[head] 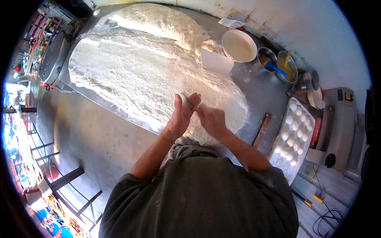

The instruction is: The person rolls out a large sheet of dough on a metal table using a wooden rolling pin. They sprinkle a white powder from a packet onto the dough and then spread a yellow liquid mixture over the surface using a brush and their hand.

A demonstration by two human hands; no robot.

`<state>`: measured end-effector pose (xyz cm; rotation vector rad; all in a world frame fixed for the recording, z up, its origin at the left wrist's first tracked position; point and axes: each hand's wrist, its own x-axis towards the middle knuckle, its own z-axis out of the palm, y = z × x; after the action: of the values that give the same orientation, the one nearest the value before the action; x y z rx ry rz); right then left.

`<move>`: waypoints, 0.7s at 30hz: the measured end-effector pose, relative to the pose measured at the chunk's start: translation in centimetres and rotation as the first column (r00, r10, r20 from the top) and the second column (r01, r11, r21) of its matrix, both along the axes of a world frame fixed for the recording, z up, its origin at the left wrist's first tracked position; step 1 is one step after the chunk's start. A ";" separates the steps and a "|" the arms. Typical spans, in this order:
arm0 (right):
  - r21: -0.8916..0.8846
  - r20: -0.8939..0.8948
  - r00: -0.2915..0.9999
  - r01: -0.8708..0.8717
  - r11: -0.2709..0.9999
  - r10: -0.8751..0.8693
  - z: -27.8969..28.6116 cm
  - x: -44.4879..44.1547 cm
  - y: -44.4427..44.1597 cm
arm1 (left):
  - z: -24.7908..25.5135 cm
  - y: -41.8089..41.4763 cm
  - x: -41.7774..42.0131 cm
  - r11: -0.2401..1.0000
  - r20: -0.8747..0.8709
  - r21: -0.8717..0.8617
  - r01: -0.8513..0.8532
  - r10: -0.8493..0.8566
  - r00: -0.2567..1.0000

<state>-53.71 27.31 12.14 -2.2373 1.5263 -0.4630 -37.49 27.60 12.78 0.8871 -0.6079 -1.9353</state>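
Observation:
A large flat sheet of floured dough (128, 65) covers much of the metal table, with a second thick slab of dough (154, 17) behind it. Above the near right part of the sheet, my left hand (183, 114) is raised with its palm turned inward, and a small pale lump, seemingly dough, shows between thumb and fingers. Whether the hand grips it or it only rests there is unclear. My right hand (212, 119) is beside it, slightly blurred, its fingertips close to the left palm; its inner side is hidden. A white flat scraper (216, 62) lies at the dough's back right edge.
Along the wall stand a white bowl (239, 46) and metal pots, one with a blue-handled utensil (276, 69). To the right are a worn reddish bar (262, 129), a tray (282, 167) of several dough balls and a metal machine (339, 128). A round griddle (53, 59) stands far left.

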 end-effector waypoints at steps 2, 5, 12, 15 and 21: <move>0.014 -0.103 0.977 0.191 0.981 -0.188 -2.6 -1.6 -2.1 | -0.1 0.8 0.3 0.994 0.022 -0.087 0.071 -0.069 0.997; 0.688 0.510 0.676 0.050 0.724 -0.531 -3.2 -3.5 -2.1 | -1.0 0.6 0.4 0.988 0.157 -0.154 0.024 0.000 0.988; 0.265 0.309 -0.117 -0.943 0.203 -0.944 0.4 -1.2 0.8 | 1.1 -0.1 -0.7 0.991 0.314 -0.102 0.091 -0.055 0.948; 0.126 0.252 -0.169 -0.970 0.206 -0.953 0.3 -0.7 1.9 | 0.7 0.1 -0.8 0.999 0.177 0.041 0.005 -0.012 0.984; 0.353 0.280 -0.029 -0.926 0.131 -0.960 0.4 -2.9 3.6 | -1.3 -2.2 0.1 0.936 0.164 0.073 -0.345 0.330 0.930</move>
<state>-56.61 30.87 12.51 0.1712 0.2480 -0.5246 -37.44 25.36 11.45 1.1303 -0.4123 -1.6078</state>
